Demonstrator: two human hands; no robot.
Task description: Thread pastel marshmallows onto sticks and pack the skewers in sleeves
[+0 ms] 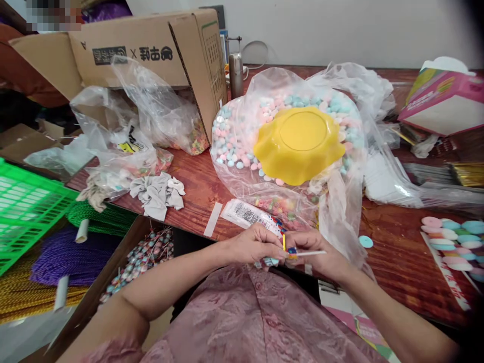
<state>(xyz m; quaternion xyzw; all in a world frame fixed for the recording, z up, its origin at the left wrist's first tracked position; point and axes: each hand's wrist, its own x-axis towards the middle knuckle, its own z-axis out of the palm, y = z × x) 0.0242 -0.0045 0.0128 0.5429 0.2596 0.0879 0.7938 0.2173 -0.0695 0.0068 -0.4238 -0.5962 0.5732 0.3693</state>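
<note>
Bare hands at work at a dark red wood-grain table (196, 179), on the near side of an overturned yellow plastic bowl with a wavy rim (298, 143). The left hand (259, 247) is closed on a pale, printed wrapped piece (269, 262) — only its lower edge shows — while the right hand (313, 252) curls close beside it, its exact grip impossible to tell. Between them, straight nearside of the bowl, sit a small blue-and-orange wrapped piece (292, 252) with a thin white stick (312, 253) and a narrow yellow strip (284, 242). The bowl rests on a clear plastic bag of pink and blue discs (236, 151). Left of it lie a crumpled grey cloth (157, 196) and a large brown cardboard box (151, 55); right of it — and nearer the person — a single light-blue disc (365, 242).
</note>
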